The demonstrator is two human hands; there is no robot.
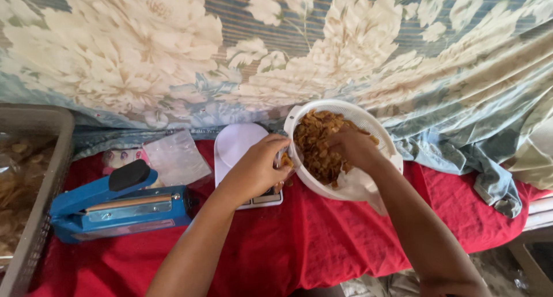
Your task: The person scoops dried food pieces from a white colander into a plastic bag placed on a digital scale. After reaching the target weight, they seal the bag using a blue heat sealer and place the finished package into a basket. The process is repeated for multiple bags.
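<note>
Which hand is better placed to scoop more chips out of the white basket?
Right. The right hand is already inside the white basket, resting on the chips. The left hand sits at the basket's rim, over the white scale.

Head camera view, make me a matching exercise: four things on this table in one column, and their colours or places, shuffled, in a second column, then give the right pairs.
Column one:
1. heat sealer
2. kitchen scale
3. colander of chips
4. tablecloth

Column two:
A. white, round, tilted, with the right hand inside it
B. red, spread under everything
C. blue with a black knob, at the left
D. white, flat, partly under the left hand

Pairs: 1-C, 2-D, 3-A, 4-B.
</note>
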